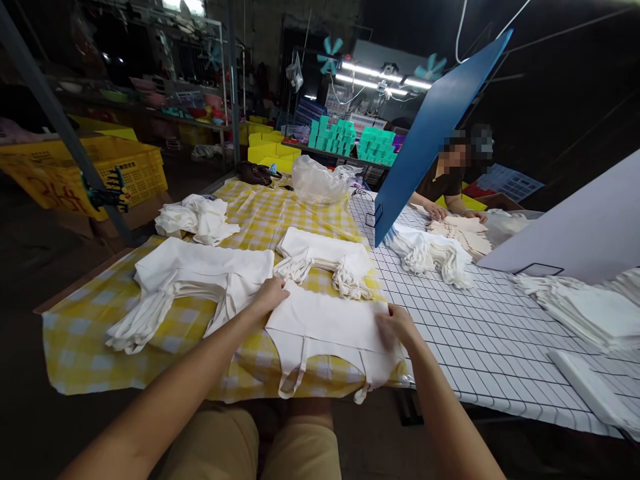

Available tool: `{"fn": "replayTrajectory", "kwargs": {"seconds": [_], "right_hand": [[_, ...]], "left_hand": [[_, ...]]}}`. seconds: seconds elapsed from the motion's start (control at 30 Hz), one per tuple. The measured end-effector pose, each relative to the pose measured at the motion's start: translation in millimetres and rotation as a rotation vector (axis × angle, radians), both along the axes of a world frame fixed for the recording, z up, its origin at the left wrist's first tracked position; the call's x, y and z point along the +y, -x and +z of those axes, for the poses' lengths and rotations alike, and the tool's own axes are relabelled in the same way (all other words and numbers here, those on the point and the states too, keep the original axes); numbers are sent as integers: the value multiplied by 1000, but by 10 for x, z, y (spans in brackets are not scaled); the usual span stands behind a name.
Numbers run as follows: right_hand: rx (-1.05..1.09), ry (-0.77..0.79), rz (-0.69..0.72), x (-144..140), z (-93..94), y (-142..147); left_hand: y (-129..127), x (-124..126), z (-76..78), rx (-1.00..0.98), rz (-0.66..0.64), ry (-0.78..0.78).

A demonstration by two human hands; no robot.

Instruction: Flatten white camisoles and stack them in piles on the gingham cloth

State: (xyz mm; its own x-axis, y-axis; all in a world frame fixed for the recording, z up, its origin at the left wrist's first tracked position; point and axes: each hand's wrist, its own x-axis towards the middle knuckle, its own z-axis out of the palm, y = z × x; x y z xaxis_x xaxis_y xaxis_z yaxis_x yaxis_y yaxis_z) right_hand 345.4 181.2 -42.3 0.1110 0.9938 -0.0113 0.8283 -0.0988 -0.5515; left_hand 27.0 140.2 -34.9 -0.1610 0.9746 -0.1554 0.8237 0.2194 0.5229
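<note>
At the bottom centre of the frame, a white garment piece with straps (327, 330) lies flat on a yellow checked cloth (75, 333), its thin straps hanging over the near table edge. The left hand (270, 295) rests on the piece's upper left corner, fingers curled down onto the fabric. The right hand (395, 325) presses its right edge, fingers bent and slightly blurred, so a pinch cannot be confirmed. The fabric spans the gap between both hands. Left of centre sits a stack of white pieces (195, 273); just beyond, a smaller folded stack (327, 257). A white grid-patterned surface (480, 333) fills the right. Farther back, a clear plastic bag (315, 180) and a tilted blue board (433, 127), beside which another person's hands (437, 212) handle cream pieces.
</note>
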Motion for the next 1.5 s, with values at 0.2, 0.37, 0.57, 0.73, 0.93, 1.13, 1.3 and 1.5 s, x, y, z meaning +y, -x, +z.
{"fn": "replayTrajectory", "kwargs": {"seconds": [0.2,0.37,0.57,0.73,0.93,1.13,1.3,1.5], "right_hand": [[456,115,113,-34,515,-138],[681,-237,50,34,1123,-74],[535,-405,144,-197,1169,-187],[380,-42,409,-629,425,-363],[265,-28,447,-981,-154,-493],[328,-24,426,-1030,-190,-511],[437,-104,366,-1095,109,-424],[613,-284,66,-1221,759,-388]], "left_hand": [[122,-14,440,-88,-61,-143],[212,201,951,-475,-28,-351],[285,-77,953,-506,-117,-575],[346,-785,145,-244,-325,-435],[326,-1239,-326,-13,-562,-368],[303,-1232,-301,39,-554,-433],[286,-1227,-50,-191,-411,-543],[340,-1271,691,-540,-213,-409]]}}
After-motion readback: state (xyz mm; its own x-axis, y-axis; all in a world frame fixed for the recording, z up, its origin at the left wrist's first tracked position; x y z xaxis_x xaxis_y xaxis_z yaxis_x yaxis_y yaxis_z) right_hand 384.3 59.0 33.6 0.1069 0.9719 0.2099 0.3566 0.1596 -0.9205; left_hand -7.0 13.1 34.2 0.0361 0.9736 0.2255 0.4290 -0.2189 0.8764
